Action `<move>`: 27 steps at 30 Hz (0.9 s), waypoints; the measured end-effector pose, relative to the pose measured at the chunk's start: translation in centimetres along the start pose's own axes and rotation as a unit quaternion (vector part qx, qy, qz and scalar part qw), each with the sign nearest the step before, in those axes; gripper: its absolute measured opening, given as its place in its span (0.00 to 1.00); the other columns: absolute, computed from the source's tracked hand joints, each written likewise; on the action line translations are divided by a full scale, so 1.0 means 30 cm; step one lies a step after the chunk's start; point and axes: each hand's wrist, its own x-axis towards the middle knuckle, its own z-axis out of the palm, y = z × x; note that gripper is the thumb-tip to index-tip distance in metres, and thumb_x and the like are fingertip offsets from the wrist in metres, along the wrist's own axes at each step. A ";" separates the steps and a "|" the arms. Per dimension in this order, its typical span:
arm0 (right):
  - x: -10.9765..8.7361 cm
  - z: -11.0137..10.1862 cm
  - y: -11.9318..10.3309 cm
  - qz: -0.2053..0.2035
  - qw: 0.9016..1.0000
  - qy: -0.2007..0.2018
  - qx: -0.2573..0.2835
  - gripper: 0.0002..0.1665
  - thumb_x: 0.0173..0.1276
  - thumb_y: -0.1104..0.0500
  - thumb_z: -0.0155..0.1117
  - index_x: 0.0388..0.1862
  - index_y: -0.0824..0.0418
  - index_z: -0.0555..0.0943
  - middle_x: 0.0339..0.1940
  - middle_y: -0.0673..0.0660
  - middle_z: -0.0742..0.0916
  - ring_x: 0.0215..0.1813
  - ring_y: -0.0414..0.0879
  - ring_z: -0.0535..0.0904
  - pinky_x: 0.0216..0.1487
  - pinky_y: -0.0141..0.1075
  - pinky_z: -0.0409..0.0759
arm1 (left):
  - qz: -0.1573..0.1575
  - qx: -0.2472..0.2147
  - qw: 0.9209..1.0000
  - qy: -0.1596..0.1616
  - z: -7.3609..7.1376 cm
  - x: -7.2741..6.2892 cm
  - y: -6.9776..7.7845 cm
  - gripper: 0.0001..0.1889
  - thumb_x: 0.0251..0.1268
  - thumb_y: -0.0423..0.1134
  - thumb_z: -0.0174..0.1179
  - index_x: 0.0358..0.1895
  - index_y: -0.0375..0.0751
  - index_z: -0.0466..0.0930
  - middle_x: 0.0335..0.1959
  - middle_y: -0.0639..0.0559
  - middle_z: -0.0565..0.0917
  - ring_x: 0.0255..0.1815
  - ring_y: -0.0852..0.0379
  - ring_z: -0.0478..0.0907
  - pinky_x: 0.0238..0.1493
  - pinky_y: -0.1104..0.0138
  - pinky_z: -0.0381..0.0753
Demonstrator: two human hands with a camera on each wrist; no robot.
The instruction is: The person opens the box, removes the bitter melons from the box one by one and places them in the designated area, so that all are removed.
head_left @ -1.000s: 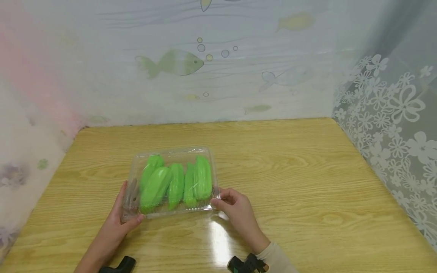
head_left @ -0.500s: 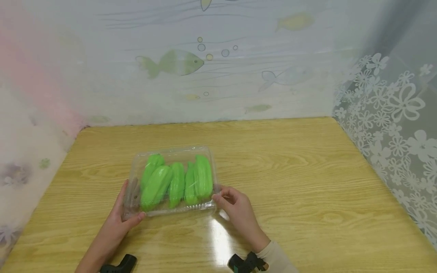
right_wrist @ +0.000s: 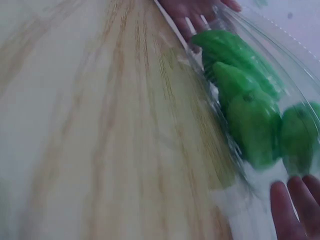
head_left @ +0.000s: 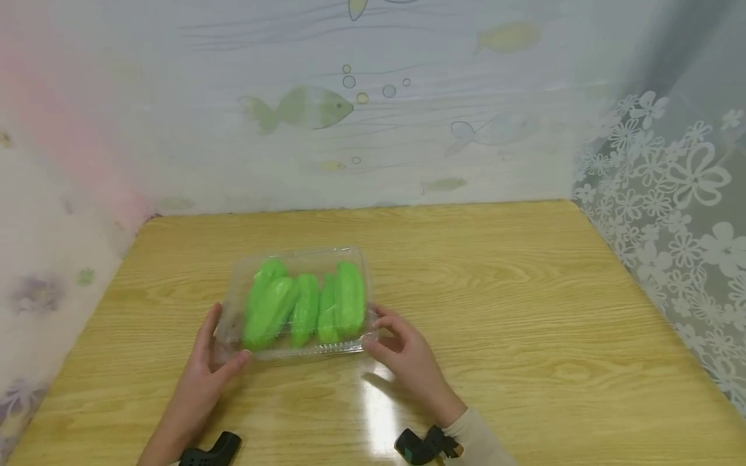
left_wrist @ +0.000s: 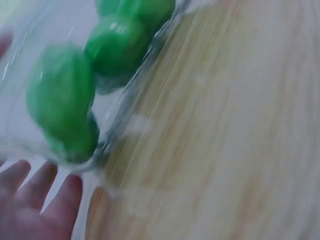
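Observation:
A clear plastic clamshell box (head_left: 338,348) with several long, ridged green pieces (head_left: 305,310) inside is held between both hands. My left hand (head_left: 198,378) grips its left end, thumb on the near left corner and fingers along the side. At the near right corner, my right hand (head_left: 410,362) pinches the box with thumb and fingers, the fingers partly behind it. The left wrist view shows left fingers (left_wrist: 62,202) against the box's end. In the right wrist view, right fingertips (right_wrist: 287,200) reach the near end. The lid looks closed.
The wood-grain table (head_left: 524,310) stretches out on both sides of the box. A wall with fish drawings (head_left: 315,107) stands behind it, and a flower-patterned panel (head_left: 658,168) borders the right. Black wrist devices (head_left: 212,450) sit at the wrists.
The box has shifted slightly away from me or upward, with both hands moving along and keeping their grip. The head view has shifted a little too.

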 end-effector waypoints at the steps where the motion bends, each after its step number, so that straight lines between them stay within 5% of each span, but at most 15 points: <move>1: 0.000 -0.001 0.000 -0.004 1.000 -0.012 -0.002 0.13 0.58 0.60 0.64 0.41 0.62 0.74 0.65 0.54 0.66 0.49 0.55 0.76 0.46 0.36 0.75 | -0.003 0.009 1.000 0.010 -0.001 0.002 0.002 0.42 0.63 0.37 0.54 0.69 0.65 0.33 0.70 0.50 0.43 0.65 0.50 0.52 0.49 0.80 0.64; 4: 0.002 -0.001 0.003 -0.017 0.999 -0.036 -0.015 0.15 0.56 0.63 0.65 0.42 0.63 0.74 0.66 0.58 0.65 0.46 0.57 0.77 0.42 0.35 0.77 | -0.005 0.029 0.999 0.027 -0.003 0.005 0.004 0.38 0.65 0.41 0.52 0.69 0.66 0.37 0.65 0.43 0.56 0.53 0.56 0.67 0.42 0.75 0.72; 7: 0.006 0.000 0.006 -0.028 0.998 -0.044 -0.019 0.16 0.55 0.64 0.66 0.42 0.62 0.75 0.66 0.59 0.65 0.45 0.57 0.77 0.42 0.35 0.77 | 0.002 0.019 1.000 0.020 -0.006 0.005 0.003 0.39 0.64 0.38 0.53 0.69 0.67 0.37 0.64 0.42 0.55 0.52 0.63 0.67 0.42 0.75 0.72; 15: 0.011 -0.005 0.006 0.005 0.999 -0.033 -0.024 0.17 0.56 0.61 0.65 0.43 0.59 0.70 0.64 0.54 0.68 0.47 0.54 0.77 0.43 0.35 0.76 | 0.032 -0.044 0.998 -0.030 -0.007 0.009 0.001 0.48 0.59 0.30 0.57 0.69 0.66 0.31 0.71 0.50 0.36 0.67 0.41 0.44 0.52 0.83 0.60; 22: 0.040 -0.028 -0.004 -0.029 0.997 -0.042 -0.051 0.38 0.56 0.65 0.64 0.64 0.59 0.59 0.57 0.58 0.74 0.46 0.54 0.77 0.45 0.38 0.75 | 0.041 -0.020 0.998 -0.034 -0.014 0.007 -0.002 0.44 0.63 0.31 0.52 0.69 0.67 0.31 0.71 0.51 0.37 0.65 0.44 0.50 0.49 0.81 0.64; 27: 0.054 -0.034 -0.011 -0.064 0.992 -0.067 -0.087 0.43 0.54 0.67 0.66 0.67 0.58 0.58 0.57 0.59 0.73 0.49 0.54 0.75 0.46 0.42 0.75 | 0.055 -0.041 0.996 -0.048 -0.018 0.001 -0.001 0.43 0.64 0.28 0.49 0.69 0.66 0.31 0.71 0.49 0.35 0.65 0.39 0.47 0.48 0.79 0.66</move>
